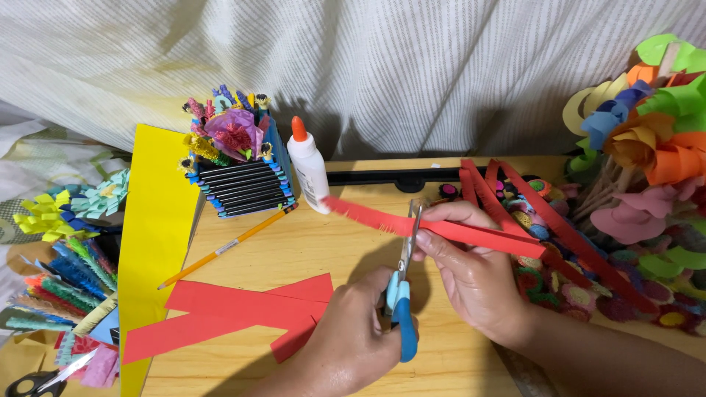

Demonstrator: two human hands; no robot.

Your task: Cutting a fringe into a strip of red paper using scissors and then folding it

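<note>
My left hand (346, 342) grips blue-handled scissors (402, 294), blades pointing up and closed around a long red paper strip (471, 234). My right hand (471, 276) pinches that strip just right of the blades and holds it above the table. The strip's left end is cut into a fine fringe near the glue bottle (309, 165). Several wider red paper strips (235, 312) lie flat on the wooden table (309, 242), left of my left hand.
A yellow paper sheet (154, 235) and a pencil (228, 248) lie at left. A box of rolled paper with paper flowers (239, 165) stands at the back. Fringed paper rolls (59, 294) and black scissors (29, 382) sit far left. Paper flowers (647, 147) and quilled coils (573, 287) crowd the right.
</note>
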